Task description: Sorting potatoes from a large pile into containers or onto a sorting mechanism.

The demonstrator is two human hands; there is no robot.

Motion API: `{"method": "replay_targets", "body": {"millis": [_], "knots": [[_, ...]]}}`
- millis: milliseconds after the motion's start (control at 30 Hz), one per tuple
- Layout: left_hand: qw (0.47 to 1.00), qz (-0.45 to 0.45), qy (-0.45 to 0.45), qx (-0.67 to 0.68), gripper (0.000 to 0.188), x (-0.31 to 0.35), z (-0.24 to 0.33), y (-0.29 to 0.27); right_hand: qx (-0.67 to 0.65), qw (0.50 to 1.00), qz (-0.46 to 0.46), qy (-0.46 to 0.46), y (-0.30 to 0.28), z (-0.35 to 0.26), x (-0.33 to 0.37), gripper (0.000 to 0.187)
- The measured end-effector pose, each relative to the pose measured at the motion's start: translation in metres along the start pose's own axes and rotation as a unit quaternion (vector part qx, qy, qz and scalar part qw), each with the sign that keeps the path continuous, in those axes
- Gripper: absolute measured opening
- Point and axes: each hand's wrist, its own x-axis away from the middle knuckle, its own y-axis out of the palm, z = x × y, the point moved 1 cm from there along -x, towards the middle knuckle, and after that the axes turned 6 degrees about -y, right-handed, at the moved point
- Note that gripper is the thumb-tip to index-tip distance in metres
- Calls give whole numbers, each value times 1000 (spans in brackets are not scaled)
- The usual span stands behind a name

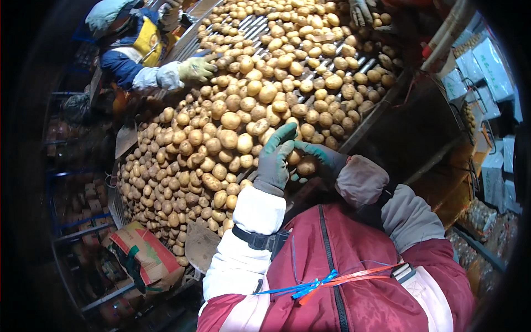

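My left hand (275, 157), in a grey and green glove, reaches over the near edge of a roller conveyor (362, 128) heaped with yellow-brown potatoes (232, 122). Its fingers are curled beside a potato. My right hand (319, 159), gloved the same way, is closed round a potato (306, 166) just to the right of the left hand. White sleeve covers and a red vest fill the lower part of the view.
A co-worker in a blue jacket stands at the far left, a gloved hand (194, 69) on the potato pile. Another gloved hand (360, 12) shows at the top. A brown paper sack (145, 255) sits lower left; stacked boxes (481, 72) stand at right.
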Motion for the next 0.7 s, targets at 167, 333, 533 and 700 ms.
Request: {"method": "replay_targets", "body": {"millis": [167, 333, 533, 700], "knots": [[981, -54, -24, 186, 38, -11, -2, 21, -42, 999, -1, -18, 1, -27, 44, 49], [980, -42, -66, 184, 40, -12, 13, 18, -10, 982, 8, -191, -74, -50, 91, 37], [897, -100, -166, 397, 68, -12, 13, 10, 278, 871, 331, -233, -126, -113, 198, 46], [865, -155, -182, 442, 71, -15, 29, 55, 144, 847, 270, -434, -119, -93, 181, 39]]}}
